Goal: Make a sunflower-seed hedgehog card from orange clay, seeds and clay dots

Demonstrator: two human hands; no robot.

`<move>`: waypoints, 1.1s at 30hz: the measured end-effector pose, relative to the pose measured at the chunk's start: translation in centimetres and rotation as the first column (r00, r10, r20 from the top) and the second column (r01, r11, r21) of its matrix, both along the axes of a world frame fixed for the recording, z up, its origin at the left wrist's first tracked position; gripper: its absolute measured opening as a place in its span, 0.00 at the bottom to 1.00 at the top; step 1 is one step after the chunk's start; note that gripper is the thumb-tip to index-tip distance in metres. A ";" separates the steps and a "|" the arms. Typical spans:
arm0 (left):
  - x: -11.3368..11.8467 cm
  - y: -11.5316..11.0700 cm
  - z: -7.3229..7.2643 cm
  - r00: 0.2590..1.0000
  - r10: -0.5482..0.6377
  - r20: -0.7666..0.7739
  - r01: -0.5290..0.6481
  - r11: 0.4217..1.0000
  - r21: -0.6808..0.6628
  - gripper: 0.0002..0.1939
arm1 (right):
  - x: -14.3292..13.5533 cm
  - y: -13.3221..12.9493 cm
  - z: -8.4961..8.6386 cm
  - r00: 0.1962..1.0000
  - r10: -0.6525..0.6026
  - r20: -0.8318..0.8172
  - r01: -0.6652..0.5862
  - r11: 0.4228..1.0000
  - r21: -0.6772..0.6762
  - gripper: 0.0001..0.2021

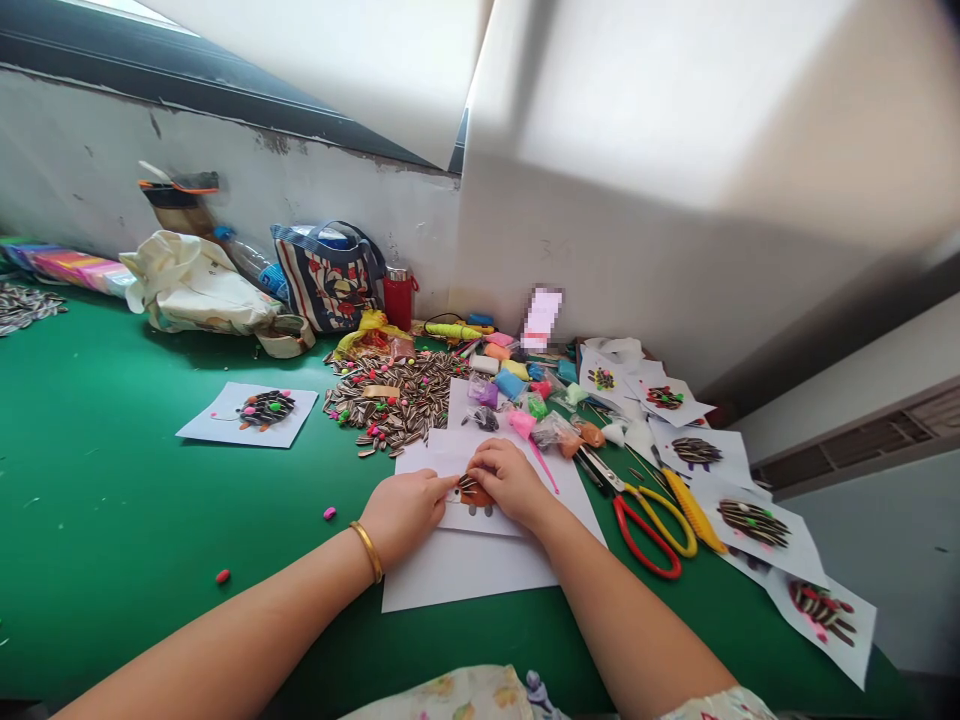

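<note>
A brown clay hedgehog point(476, 496) with striped sunflower seeds for spines and grey feet lies on a small white card point(450, 517), on top of larger white paper point(435, 580). My left hand point(405, 515), with a gold bangle at the wrist, rests on the card's left side, its index finger stretched out to the hedgehog's head. Over the hedgehog's back, my right hand point(510, 482) has thumb and fingertips pinched together at a sunflower seed, partly hidden by the fingers. A loose pile of sunflower seeds point(420, 390) lies beyond my left hand.
Scissors point(637, 510) and a yellow cutter point(691, 508) lie right of the paper. Bagged coloured clay point(517, 385) sits behind it. Finished hedgehog cards point(757, 525) line the right edge; another card point(217, 425) is at left. Bags point(330, 280) and a red flask point(399, 298) stand along the wall.
</note>
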State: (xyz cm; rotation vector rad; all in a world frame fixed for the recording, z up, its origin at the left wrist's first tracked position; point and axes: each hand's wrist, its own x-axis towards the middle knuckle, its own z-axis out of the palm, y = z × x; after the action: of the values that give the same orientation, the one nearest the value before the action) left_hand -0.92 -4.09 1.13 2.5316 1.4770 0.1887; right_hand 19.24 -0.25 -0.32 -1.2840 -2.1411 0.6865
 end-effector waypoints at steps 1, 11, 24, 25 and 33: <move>0.0 0.0 0.0 1.000 0.001 0.003 -0.001 1.000 0.001 0.20 | 0.1 0.0 0.0 1.000 0.001 -0.009 -0.001 1.000 0.002 0.08; 0.0 0.0 0.0 1.000 0.005 0.002 -0.005 1.000 0.000 0.20 | 0.1 0.1 -0.4 1.000 -0.003 -0.012 0.003 1.000 0.019 0.07; -0.4 0.3 -0.1 0.979 0.109 0.174 -0.094 0.992 -0.090 0.21 | 1.8 0.7 -1.1 0.994 -0.094 0.062 0.087 0.991 0.101 0.10; -0.5 0.5 -0.1 0.966 0.136 0.220 -0.112 0.986 -0.122 0.20 | 2.3 0.8 -1.0 0.986 -0.128 0.110 0.116 0.987 0.107 0.10; -0.7 2.3 1.7 0.255 0.687 0.680 0.081 0.686 -0.723 0.19 | 4.5 0.6 0.3 0.936 -0.165 0.312 0.169 0.986 0.015 0.05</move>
State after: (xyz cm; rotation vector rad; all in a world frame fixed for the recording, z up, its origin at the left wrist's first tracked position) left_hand -1.64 -1.75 2.85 1.0033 1.1505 0.8938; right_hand 23.70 0.36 0.01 -1.6523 -2.2371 0.4491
